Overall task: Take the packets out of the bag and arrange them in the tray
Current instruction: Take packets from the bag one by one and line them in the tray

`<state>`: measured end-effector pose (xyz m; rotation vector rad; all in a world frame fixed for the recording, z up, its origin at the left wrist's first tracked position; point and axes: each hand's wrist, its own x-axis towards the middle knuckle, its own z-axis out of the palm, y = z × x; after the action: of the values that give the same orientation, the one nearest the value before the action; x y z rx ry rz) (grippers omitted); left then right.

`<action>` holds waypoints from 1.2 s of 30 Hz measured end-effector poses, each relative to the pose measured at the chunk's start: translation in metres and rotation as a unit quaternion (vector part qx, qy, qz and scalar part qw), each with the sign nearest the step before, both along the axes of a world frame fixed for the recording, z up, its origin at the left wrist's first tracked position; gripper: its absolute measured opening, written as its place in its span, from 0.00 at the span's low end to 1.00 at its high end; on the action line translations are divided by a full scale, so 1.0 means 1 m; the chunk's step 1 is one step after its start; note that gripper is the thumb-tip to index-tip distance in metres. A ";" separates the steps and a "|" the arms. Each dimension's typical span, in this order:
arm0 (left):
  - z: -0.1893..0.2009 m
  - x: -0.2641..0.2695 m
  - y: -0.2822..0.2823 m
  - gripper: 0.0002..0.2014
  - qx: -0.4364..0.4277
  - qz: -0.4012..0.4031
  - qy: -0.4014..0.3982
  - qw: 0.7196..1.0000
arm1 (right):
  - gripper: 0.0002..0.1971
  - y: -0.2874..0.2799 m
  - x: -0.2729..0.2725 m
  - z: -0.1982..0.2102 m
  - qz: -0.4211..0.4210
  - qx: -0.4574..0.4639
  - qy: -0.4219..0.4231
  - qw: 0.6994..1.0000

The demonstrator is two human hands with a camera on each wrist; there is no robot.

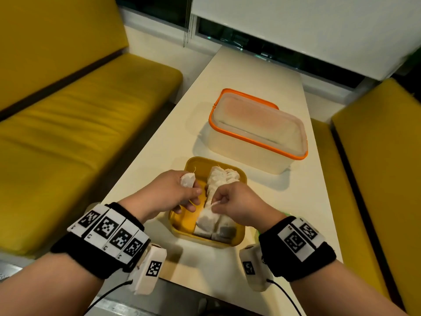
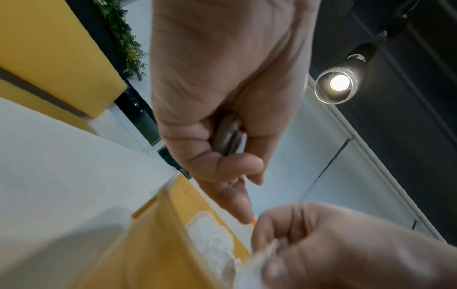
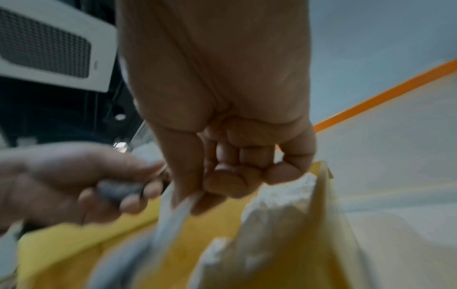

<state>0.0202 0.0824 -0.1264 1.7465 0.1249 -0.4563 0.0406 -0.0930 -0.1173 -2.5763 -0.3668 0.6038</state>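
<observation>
A yellow tray [image 1: 191,164] sits on the table in front of me with several white tea-bag packets [image 1: 222,179] lined up along its right side. My left hand [image 1: 180,190] hovers over the tray's left half and grips a packet [image 1: 188,180] in its curled fingers; the left wrist view shows that packet [image 2: 230,136] tucked in the palm. My right hand [image 1: 230,200] pinches the top edge of another packet [image 1: 206,218] that stands in the near part of the tray [image 3: 61,244]. No bag shows in any view.
A clear plastic box with an orange-rimmed lid [image 1: 257,131] stands just beyond the tray. The cream table [image 1: 250,71] is narrow, with yellow benches on the left [image 1: 79,115] and right [image 1: 376,167]. A window sill lies at the far end.
</observation>
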 end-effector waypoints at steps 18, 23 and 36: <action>0.007 -0.001 -0.024 0.18 -0.128 -0.097 0.055 0.985 | 0.09 0.012 -0.002 0.021 0.005 0.128 -0.141 0.982; 0.011 0.001 -0.014 0.12 -0.117 -0.052 0.050 0.990 | 0.05 0.007 0.007 0.031 0.006 0.116 -0.156 0.981; 0.009 0.010 0.002 0.15 -0.081 0.008 0.026 0.996 | 0.01 0.032 0.055 0.045 0.077 -0.016 -0.176 0.981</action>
<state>0.0306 0.0839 -0.1170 1.5742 0.1363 -0.4867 0.0953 -0.0610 -0.0726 -2.7023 -0.6813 0.2009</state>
